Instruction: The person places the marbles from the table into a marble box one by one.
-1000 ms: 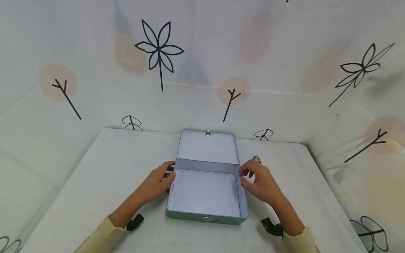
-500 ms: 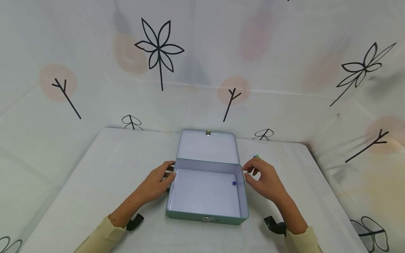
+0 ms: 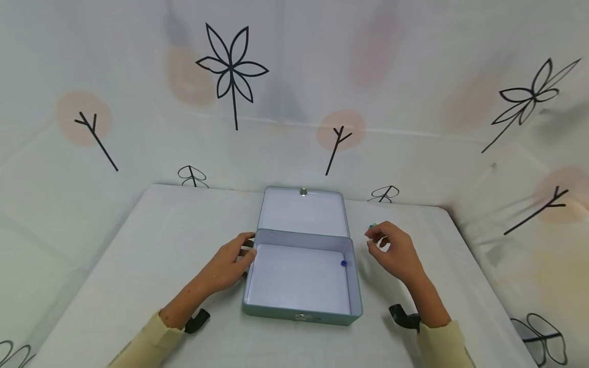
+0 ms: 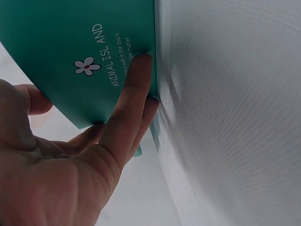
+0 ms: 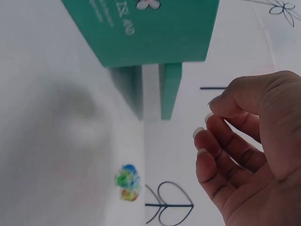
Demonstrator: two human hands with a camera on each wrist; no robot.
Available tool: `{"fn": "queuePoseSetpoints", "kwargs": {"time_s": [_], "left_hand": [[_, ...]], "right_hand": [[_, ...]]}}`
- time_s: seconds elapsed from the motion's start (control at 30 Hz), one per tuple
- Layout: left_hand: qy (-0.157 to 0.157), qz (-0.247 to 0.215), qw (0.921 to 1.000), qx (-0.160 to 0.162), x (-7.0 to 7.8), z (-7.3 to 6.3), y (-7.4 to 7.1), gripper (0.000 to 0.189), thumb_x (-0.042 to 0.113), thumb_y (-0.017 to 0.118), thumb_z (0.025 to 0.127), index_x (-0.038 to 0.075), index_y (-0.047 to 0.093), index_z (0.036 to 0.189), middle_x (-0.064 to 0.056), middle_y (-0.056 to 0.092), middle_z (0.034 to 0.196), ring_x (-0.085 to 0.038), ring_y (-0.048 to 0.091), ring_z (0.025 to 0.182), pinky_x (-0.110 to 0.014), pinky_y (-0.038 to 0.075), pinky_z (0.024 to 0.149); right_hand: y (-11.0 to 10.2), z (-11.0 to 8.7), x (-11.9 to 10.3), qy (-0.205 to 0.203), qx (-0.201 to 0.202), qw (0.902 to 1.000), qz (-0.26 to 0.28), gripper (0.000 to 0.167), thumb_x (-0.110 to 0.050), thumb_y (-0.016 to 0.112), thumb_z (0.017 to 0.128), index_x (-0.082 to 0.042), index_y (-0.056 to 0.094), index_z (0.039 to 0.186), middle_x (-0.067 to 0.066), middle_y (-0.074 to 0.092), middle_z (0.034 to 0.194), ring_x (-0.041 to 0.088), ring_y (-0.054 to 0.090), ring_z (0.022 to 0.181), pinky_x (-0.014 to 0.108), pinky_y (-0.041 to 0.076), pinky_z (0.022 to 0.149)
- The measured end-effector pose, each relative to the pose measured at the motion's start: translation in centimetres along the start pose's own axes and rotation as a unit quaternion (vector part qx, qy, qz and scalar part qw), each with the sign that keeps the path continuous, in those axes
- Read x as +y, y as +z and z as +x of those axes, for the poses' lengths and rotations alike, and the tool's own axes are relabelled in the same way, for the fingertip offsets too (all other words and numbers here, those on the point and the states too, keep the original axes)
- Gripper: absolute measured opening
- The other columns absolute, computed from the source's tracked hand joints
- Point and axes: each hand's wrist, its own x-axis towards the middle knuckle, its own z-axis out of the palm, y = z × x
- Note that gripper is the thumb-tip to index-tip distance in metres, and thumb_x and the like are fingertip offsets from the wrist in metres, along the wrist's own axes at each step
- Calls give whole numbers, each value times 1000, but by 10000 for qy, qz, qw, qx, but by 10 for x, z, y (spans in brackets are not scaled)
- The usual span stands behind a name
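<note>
A green tin box (image 3: 302, 318) with a pale inside lies with its lid (image 3: 302, 212) folded back. Inside, close to the right wall, is a small dark blue bead (image 3: 343, 263). My left hand (image 3: 230, 262) rests on the box's left side, its thumb at the rim and its fairly straight fingers (image 4: 124, 110) laid along the printed outer wall. To the right of the box, my right hand (image 3: 397, 253) hovers with loosely bent fingers and nothing visible between them. Beyond it, partly hidden by that hand in the head view, sits a cluster of small blue, green and orange beads (image 5: 127, 182).
A white cloth covers the table (image 3: 184, 220). Behind it and at both sides hangs a white curtain (image 3: 285, 92) with line-drawn flowers. Dark wrist-camera mounts sit under both wrists, the right one (image 3: 405, 318) low over the cloth.
My right hand let the blue bead go into the box, then moved right and a little up, away from the rim. The bead shifted slightly toward the right wall. My left hand stayed put.
</note>
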Motion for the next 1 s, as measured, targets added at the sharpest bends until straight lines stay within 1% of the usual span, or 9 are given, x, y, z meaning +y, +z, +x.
{"fn": "queuePoseSetpoints", "kwargs": {"time_s": [0.1, 0.13, 0.27, 0.37, 0.53, 0.7, 0.8, 0.9, 1.0], "left_hand": [[-20, 52, 10000, -5, 0, 0, -1, 55, 30, 50, 113, 10, 37, 163, -14, 55, 153, -31, 61, 135, -47, 58, 103], [-1, 73, 10000, -3, 0, 0, -1, 55, 30, 50, 113, 9, 37, 163, -15, 55, 153, -31, 61, 135, -48, 57, 104], [-14, 87, 10000, -26, 1, 1, -2, 56, 31, 50, 113, 9, 36, 163, -15, 54, 154, -32, 61, 136, -49, 56, 106], [-29, 72, 10000, -40, 1, 2, -2, 56, 31, 50, 113, 10, 36, 163, -14, 54, 154, -31, 60, 136, -49, 56, 106], [-13, 16, 10000, -52, 0, 3, -1, 56, 32, 51, 113, 11, 37, 163, -14, 54, 154, -31, 60, 136, -48, 57, 105], [-50, -31, 10000, -65, 0, 2, 0, 56, 32, 52, 113, 10, 37, 163, -14, 54, 154, -31, 60, 136, -48, 57, 105], [-20, 15, 10000, -40, -1, 2, 0, 56, 31, 52, 113, 10, 37, 163, -15, 54, 154, -32, 60, 136, -49, 56, 106], [-5, 45, 10000, -21, -1, 2, -1, 56, 32, 51, 113, 9, 37, 163, -15, 54, 154, -32, 61, 136, -49, 55, 107], [-20, 36, 10000, -26, 0, 1, -1, 57, 32, 51, 113, 9, 37, 163, -15, 54, 154, -32, 61, 136, -49, 56, 105]], "right_hand": [[2, 1, 8, 180, 126, 9997, -52, 23, 12, 77, 84, -2, 71, 102, 8, 71, 99, 24, 67, 83, 27, 56, 68], [2, 2, 11, 253, 144, 9996, -66, 22, 12, 76, 84, -1, 71, 102, 9, 71, 99, 26, 68, 83, 29, 56, 68], [5, 2, 21, 645, 113, 9978, -121, 19, 8, 74, 86, 1, 72, 104, 13, 72, 99, 28, 68, 85, 32, 55, 69], [6, 3, 28, 880, 77, 9959, -206, 18, 7, 74, 87, 0, 72, 104, 13, 71, 99, 30, 68, 86, 31, 53, 70], [7, 6, 38, 1079, 58, 9936, -336, 15, 6, 73, 87, 1, 73, 102, 16, 70, 99, 32, 67, 87, 31, 51, 69], [8, 6, 48, 1422, -210, 9891, -331, 14, 2, 73, 90, 4, 74, 104, 20, 69, 103, 35, 68, 91, 37, 54, 72], [9, 5, 53, 1600, -396, 9857, -358, 15, 1, 73, 91, 3, 74, 106, 20, 68, 105, 35, 68, 92, 38, 55, 71], [10, 4, 56, 1739, -495, 9825, -458, 16, 1, 74, 90, 3, 75, 106, 20, 68, 105, 34, 68, 92, 38, 56, 70], [12, 2, 60, 1863, -581, 9793, -534, 16, 0, 73, 91, 3, 76, 107, 19, 68, 105, 34, 67, 91, 41, 56, 73]]}}
